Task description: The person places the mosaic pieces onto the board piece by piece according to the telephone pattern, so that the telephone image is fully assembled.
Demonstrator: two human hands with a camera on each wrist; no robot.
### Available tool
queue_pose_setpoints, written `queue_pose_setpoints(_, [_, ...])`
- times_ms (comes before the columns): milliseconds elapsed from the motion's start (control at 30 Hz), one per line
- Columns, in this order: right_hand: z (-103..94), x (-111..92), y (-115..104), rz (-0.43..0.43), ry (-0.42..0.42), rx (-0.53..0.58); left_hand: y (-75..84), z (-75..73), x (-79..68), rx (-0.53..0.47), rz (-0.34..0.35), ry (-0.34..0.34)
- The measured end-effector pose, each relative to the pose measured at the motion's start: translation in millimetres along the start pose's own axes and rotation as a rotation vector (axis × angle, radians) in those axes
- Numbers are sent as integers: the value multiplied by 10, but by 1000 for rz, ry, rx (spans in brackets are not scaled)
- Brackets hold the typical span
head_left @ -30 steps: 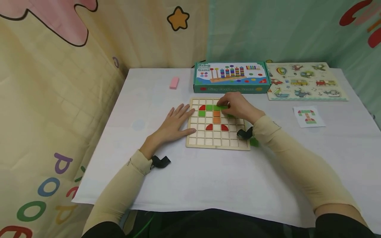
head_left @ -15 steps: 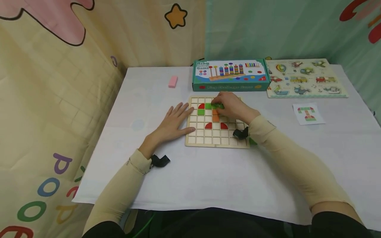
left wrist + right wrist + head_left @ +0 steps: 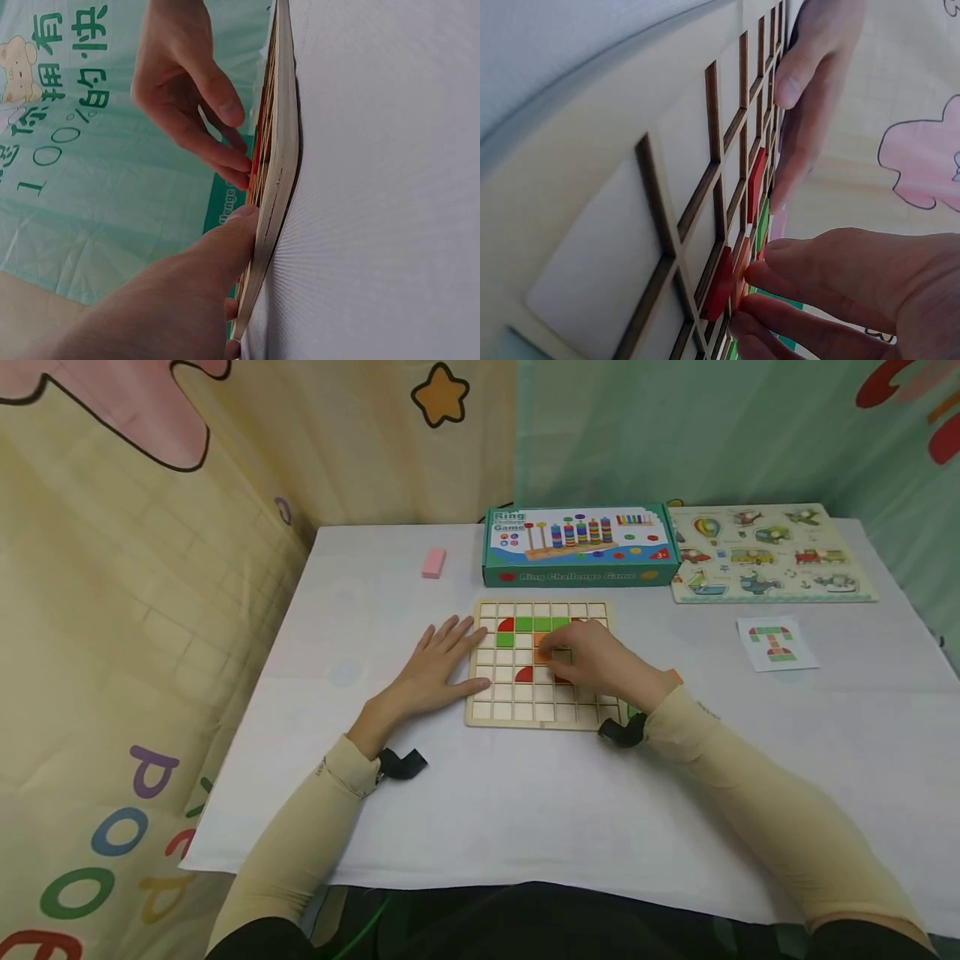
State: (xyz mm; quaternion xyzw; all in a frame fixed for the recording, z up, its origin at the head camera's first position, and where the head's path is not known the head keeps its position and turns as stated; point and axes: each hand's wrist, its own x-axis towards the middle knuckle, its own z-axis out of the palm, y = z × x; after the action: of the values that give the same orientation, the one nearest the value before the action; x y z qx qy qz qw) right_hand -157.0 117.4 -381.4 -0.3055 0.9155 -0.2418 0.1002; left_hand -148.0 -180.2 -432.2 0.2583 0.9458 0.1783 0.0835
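Observation:
A wooden grid board [image 3: 510, 714] lies on the table with red quarter-round, green [image 3: 505, 640] and orange tiles in its cells. My right hand [image 3: 600, 660] is over the board's middle, its fingertips at the orange tiles [image 3: 540, 642]. In the right wrist view, fingertips touch by an orange tile [image 3: 740, 274], beside a red tile [image 3: 718, 285]; the left wrist view shows thumb and fingers apart. The hand hides several cells on the right. My left hand [image 3: 423, 681] lies spread, fingertips and thumb on the board's left edge.
Behind the board stand a Ring Challenge Game box [image 3: 581, 577] and a vehicle picture board [image 3: 772, 556]. A pattern card [image 3: 777, 643] lies to the right, a pink block [image 3: 433, 562] at the back left. Green [image 3: 633, 711] and orange [image 3: 676, 677] pieces show by the right wrist.
My right hand has moved from the green row near the board's top down to the orange tiles. A green tile now shows where its fingers were. The left hand stays put.

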Motion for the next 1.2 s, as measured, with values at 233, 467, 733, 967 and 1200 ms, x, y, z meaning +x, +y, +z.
queue_pose_setpoints(233, [20, -130, -2, -25, 21, -23, 0, 5, -9, 2, 3, 5])
queue_pose_setpoints(467, [-202, -494, 210, 93, 49, 19, 41, -35, -2, 5, 14, 19])
queue_pose_setpoints(733, [-394, -966, 590, 157, 102, 16, 47, -37, -23, -5, 1, 0])
queue_pose_setpoints(967, [-419, -1183, 809, 168, 100, 24, 0, -47, -24, -110, -37, 221])
queue_pose_setpoints(1200, [-434, -1260, 901, 192, 75, 57, -13, -68, -43, -152, -86, 351])
